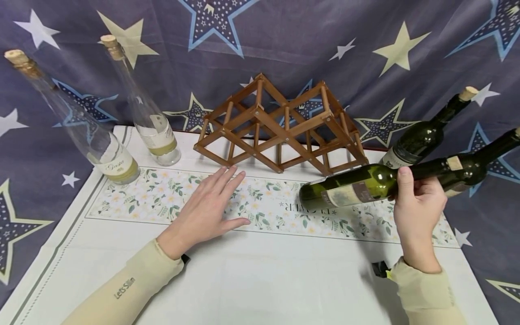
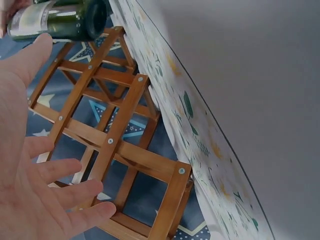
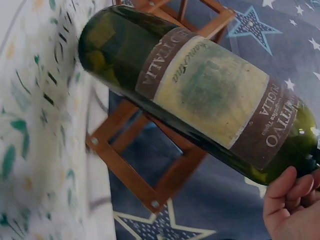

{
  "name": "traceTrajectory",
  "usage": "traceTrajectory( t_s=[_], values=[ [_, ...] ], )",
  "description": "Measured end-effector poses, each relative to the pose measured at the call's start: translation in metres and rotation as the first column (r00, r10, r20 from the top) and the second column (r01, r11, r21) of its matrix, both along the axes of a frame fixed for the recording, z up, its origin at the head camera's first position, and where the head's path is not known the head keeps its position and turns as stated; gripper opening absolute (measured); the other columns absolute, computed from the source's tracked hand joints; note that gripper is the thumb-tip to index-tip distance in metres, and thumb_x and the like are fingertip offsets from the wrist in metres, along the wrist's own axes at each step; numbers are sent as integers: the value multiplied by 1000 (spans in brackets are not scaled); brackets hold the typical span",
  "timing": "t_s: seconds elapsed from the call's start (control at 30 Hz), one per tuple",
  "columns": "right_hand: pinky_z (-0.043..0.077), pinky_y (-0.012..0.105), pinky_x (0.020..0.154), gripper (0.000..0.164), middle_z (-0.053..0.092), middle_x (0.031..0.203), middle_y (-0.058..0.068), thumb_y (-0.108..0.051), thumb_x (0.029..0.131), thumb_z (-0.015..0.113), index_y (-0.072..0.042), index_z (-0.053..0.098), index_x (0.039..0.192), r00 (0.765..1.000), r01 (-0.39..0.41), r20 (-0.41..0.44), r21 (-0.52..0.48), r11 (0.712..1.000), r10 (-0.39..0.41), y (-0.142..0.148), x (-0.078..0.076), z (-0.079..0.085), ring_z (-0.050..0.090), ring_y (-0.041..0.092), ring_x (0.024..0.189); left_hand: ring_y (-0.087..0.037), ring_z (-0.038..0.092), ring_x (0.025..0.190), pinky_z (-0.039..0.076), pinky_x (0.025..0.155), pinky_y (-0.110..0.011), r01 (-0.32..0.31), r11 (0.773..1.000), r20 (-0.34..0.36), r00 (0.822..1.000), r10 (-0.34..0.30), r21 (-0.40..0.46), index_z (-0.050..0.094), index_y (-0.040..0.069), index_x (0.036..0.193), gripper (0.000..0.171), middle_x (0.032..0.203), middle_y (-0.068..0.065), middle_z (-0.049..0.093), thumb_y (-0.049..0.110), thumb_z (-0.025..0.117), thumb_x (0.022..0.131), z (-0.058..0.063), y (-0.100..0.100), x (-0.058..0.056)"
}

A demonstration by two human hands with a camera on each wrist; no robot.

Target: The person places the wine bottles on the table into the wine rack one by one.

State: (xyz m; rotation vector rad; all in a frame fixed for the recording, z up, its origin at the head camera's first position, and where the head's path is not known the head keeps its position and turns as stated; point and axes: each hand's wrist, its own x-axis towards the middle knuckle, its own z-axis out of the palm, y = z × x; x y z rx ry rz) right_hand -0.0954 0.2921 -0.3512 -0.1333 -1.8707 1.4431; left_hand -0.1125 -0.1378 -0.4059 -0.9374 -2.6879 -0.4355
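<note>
My right hand [image 1: 420, 212] grips a green glass wine bottle [image 1: 349, 187] near its neck. The bottle lies almost level above the table, its base pointing left and its corked end right. Its cream and brown label [image 3: 210, 95] faces the right wrist camera. A folding wooden wine rack [image 1: 287, 139] with diamond-shaped openings stands at the back of the table, and the bottle's base is in front of its right end. My left hand [image 1: 207, 207] holds nothing, fingers spread, with the fingertips close to the rack's lower front left; I cannot tell if they touch it.
Two clear corked bottles, one nearer [image 1: 118, 164] and one farther back [image 1: 160, 140], stand at the left. Two dark green bottles, one behind [image 1: 418, 140] and one partly hidden [image 1: 473, 169], stand at the right. A floral runner [image 1: 158, 194] crosses the white tablecloth; a star-patterned curtain [image 1: 300, 27] hangs behind.
</note>
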Motion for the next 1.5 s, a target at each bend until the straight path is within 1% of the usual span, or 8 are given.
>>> traceTrajectory(
  t_s=[0.17, 0.37, 0.5, 0.73, 1.0, 1.1, 1.33, 1.5],
  values=[
    [45, 20, 47, 11, 55, 63, 5, -16, 104, 70, -7, 71, 98, 990, -141, -37, -190, 972, 136, -16, -3, -7, 49, 13, 47, -43, 27, 157, 29, 122, -64, 11, 1000, -2, 1000, -10, 7, 27, 12, 169, 113, 173, -18, 24, 72, 75, 86, 0, 3, 0],
    [46, 23, 48, 25, 52, 61, 6, -18, 107, 65, -1, 64, 89, 974, -226, -55, -282, 932, 220, -35, -6, -17, 49, 17, 50, -42, 27, 157, 28, 123, -61, 25, 1000, -3, 1000, -25, 12, 27, 11, 169, 112, 172, -19, 27, 71, 75, 87, 0, 7, -1],
    [47, 25, 49, 32, 46, 61, 7, -19, 108, 63, 1, 57, 83, 960, -279, -59, -303, 911, 274, -45, -8, -27, 48, 19, 51, -42, 26, 157, 25, 125, -59, 35, 999, -3, 999, -35, 12, 27, 10, 169, 112, 171, -21, 29, 70, 75, 88, 0, 12, -3],
    [48, 26, 49, 31, 42, 59, 6, -19, 110, 59, -3, 55, 84, 947, -313, -46, -355, 881, 318, -59, -9, -42, 47, 20, 51, -43, 27, 156, 28, 123, -62, 49, 999, 16, 999, -49, 14, 26, 11, 169, 113, 172, -20, 27, 66, 79, 87, -1, 20, -3],
    [50, 27, 54, 29, 43, 63, 5, -19, 112, 54, -2, 53, 89, 918, -375, -79, -498, 782, 390, -71, -8, -50, 44, 16, 55, -44, 28, 156, 29, 123, -60, 69, 998, 17, 997, -69, 12, 26, 9, 169, 113, 171, -21, 29, 66, 78, 87, -5, 31, -4],
    [51, 26, 55, 29, 44, 63, 5, -22, 113, 53, -3, 53, 91, 910, -384, -74, -517, 765, 407, -74, -9, -52, 44, 16, 55, -44, 29, 155, 29, 123, -60, 78, 997, 10, 997, -78, 16, 27, 8, 168, 111, 169, -22, 31, 64, 80, 88, -6, 36, -4],
    [52, 26, 56, 31, 45, 66, 5, -26, 113, 54, -3, 51, 91, 891, -392, -55, -594, 703, 450, -81, -8, -58, 46, 15, 57, -43, 30, 155, 24, 126, -55, 91, 996, -17, 996, -90, 6, 30, 5, 167, 110, 167, -24, 35, 60, 83, 87, -5, 46, -5],
    [54, 26, 57, 33, 45, 68, 4, -29, 113, 53, -4, 49, 91, 880, -378, -20, -635, 674, 475, -86, -7, -60, 49, 13, 57, -43, 34, 153, 28, 125, -56, 94, 996, -14, 995, -94, 5, 31, 5, 166, 107, 166, -23, 37, 55, 85, 87, -5, 51, -7]
  ],
)
